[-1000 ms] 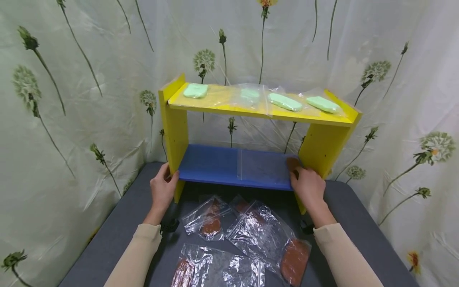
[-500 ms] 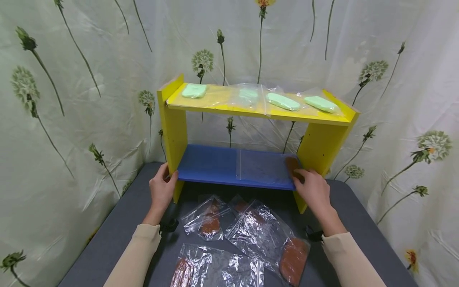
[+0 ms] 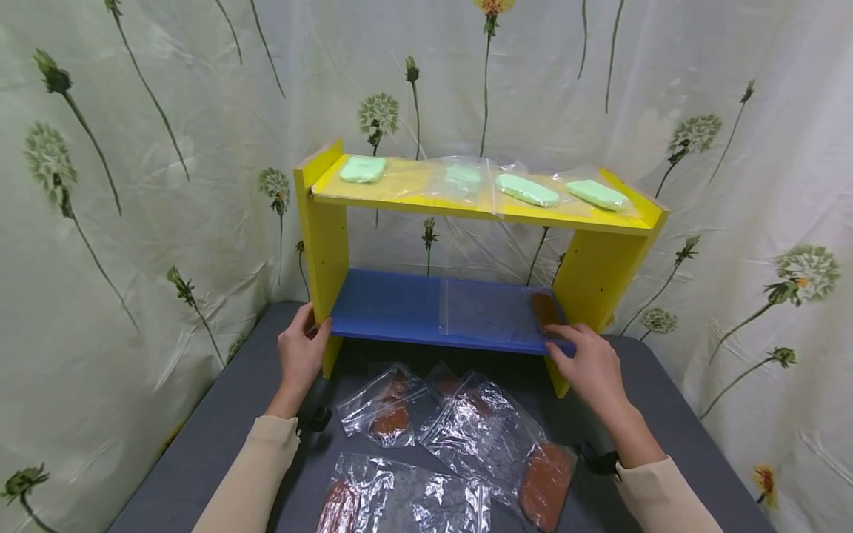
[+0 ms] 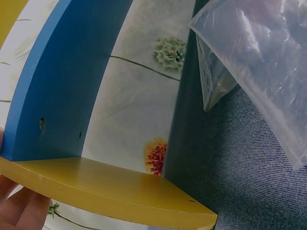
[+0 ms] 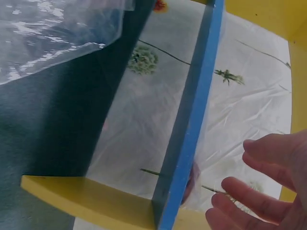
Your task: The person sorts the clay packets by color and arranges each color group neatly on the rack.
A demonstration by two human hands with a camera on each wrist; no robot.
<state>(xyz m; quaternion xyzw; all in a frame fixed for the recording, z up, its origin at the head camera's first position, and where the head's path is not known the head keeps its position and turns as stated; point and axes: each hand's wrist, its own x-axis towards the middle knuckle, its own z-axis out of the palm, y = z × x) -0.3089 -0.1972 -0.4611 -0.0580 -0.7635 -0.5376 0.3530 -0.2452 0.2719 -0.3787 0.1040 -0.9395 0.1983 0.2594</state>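
Observation:
A yellow shelf unit (image 3: 323,259) with a blue lower board (image 3: 386,303) stands on a dark table. My left hand (image 3: 300,354) grips its left side panel near the blue board, thumb in front and fingers behind; the left wrist view shows the fingers (image 4: 29,208) under the yellow panel. On the right half of the blue board lies a clear zip bag (image 3: 489,307) with a flat reddish-brown piece (image 3: 543,305) at its right end. My right hand (image 3: 593,370) is at the board's front right corner, thumb and fingers parted, nothing held.
Several pale green pieces in clear bags, one a rounded bar (image 3: 528,190), lie on the yellow top shelf (image 3: 406,194). On the table (image 3: 233,437) in front, more zip bags (image 3: 413,488) hold reddish-brown pieces, one piece (image 3: 546,485) near the right forearm. A flowered curtain (image 3: 200,111) hangs behind.
My right hand has drawn back toward the front and right, letting go of the bagged brown piece, which now shows more fully. The left hand stays on the side panel.

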